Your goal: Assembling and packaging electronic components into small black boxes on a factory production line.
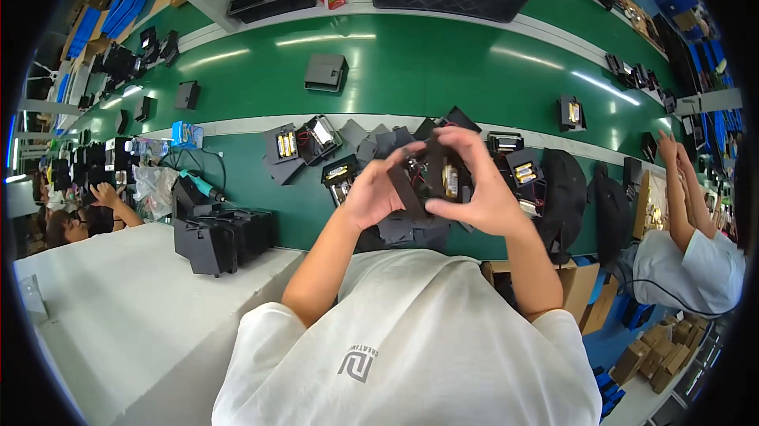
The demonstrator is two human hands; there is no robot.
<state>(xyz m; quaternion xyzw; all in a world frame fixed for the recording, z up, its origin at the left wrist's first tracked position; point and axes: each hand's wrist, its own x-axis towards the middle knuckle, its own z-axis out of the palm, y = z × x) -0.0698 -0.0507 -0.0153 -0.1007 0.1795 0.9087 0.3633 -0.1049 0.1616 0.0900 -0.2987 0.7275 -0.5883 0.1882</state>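
Observation:
Between my two hands, above the near green bench, is a black plastic battery box point(434, 169), its inside showing yellow-and-silver batteries and thin red wires. My left hand point(368, 195) grips its left side, by a dark flat panel. On the right, my right hand point(489, 195) wraps round the other side, thumb at the lower edge and fingers over the top. My fingers hide part of the box. Beneath and around it lie dark grey flat pieces point(379, 141). Similar open boxes with batteries sit close by, one point(282, 144) on the left and another point(523, 169) on the right.
A green conveyor belt point(411, 70) runs beyond the bench, carrying a closed black box point(325, 72) and an open one point(571, 113). At left are a teal power screwdriver point(203, 186) and stacked black housings point(212, 243). Co-workers' hands show at both sides.

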